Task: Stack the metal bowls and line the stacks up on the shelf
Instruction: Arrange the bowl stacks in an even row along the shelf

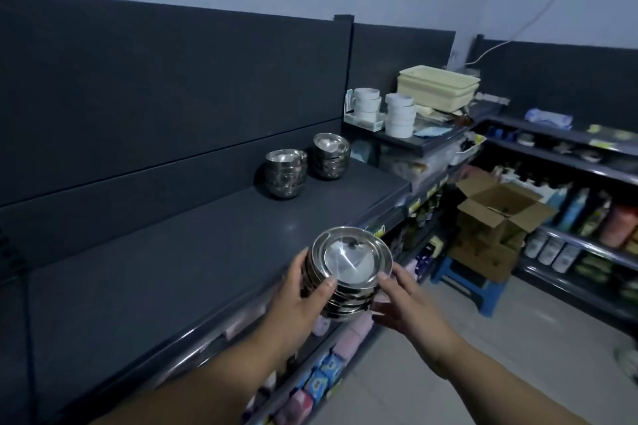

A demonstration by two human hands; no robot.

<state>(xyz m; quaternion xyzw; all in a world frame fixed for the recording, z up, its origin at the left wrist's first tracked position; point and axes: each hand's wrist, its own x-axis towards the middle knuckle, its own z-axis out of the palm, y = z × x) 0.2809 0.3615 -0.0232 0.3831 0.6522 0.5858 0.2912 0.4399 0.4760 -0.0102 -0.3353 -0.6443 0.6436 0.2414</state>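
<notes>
A stack of metal bowls [348, 272] is held in the air, tilted, just over the front edge of the dark shelf [172, 252], toward its right end. The left hand [303, 300] grips it, thumb pressed on the near side and fingers curled round the far side. The right hand [407, 300] supports the other side, thumb touching the top rim, fingers spread and fairly straight beneath. Two more bowl stacks [286, 173] stand side by side near the shelf's back right corner, close but apart.
</notes>
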